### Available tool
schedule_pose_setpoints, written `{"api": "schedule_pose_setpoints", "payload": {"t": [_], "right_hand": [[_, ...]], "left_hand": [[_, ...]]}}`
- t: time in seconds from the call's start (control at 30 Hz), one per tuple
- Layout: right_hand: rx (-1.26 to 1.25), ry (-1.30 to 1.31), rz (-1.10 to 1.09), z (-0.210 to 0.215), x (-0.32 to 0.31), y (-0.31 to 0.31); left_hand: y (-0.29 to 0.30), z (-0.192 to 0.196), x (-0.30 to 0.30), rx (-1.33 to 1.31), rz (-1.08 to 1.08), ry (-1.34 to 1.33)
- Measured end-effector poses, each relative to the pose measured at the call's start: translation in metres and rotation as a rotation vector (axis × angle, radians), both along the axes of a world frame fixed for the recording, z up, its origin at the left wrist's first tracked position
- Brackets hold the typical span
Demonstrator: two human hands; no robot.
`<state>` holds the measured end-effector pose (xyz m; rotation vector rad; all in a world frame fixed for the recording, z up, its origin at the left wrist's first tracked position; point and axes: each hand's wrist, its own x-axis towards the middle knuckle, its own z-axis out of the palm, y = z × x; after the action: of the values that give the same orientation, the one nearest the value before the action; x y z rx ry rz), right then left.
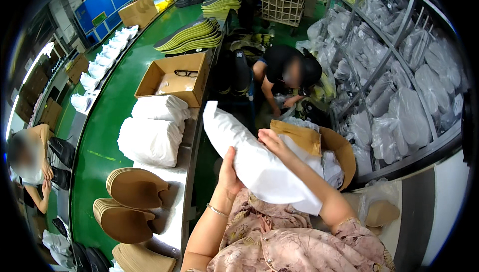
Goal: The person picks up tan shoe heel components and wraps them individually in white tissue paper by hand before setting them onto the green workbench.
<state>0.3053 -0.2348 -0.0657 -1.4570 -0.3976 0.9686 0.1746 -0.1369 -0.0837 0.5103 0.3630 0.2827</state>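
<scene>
My left hand (228, 172) and right hand (275, 145) both grasped the white paper bundle (254, 160); I judged it best to support it underneath, so nothing slipped.

A long white paper-wrapped bundle (254, 160), soft and creased, tilts from upper left down to lower right; it sits just left of the round brown cardboard drum (344, 155); held aloft.

Between my fingers (272, 140), the white bundle (259, 162) looks like soft, matt paper wrap; just beyond them, the carton (344, 155) is rough brown cardboard.
</scene>
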Motion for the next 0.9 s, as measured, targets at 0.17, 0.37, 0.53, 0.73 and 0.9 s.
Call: {"api": "schedule_pose_setpoints", "payload": {"t": [0.17, 0.37, 0.53, 0.73, 0.9], "right_hand": [[0.077, 0.040, 0.310, 0.023, -0.009, -0.049], [-0.123, -0.525, 0.119, 0.010, -0.027, -0.044], [-0.161, -0.928, -0.099, 0.006, -0.041, -0.049], [-0.054, -1.254, -0.383, -0.006, -0.057, -0.030], [0.033, -1.417, -0.510, -0.006, -0.062, -0.020]], "left_hand": [[0.014, -0.005, 0.012, -0.046, 0.048, 0.028], [-0.002, 0.002, 0.015, 0.046, 0.062, 0.066], [-0.013, 0.007, 0.027, 0.016, 0.138, 0.017], [-0.015, 0.009, 0.032, -0.034, 0.258, -0.026], [-0.019, 0.011, 0.043, -0.083, 0.348, -0.040]]}}
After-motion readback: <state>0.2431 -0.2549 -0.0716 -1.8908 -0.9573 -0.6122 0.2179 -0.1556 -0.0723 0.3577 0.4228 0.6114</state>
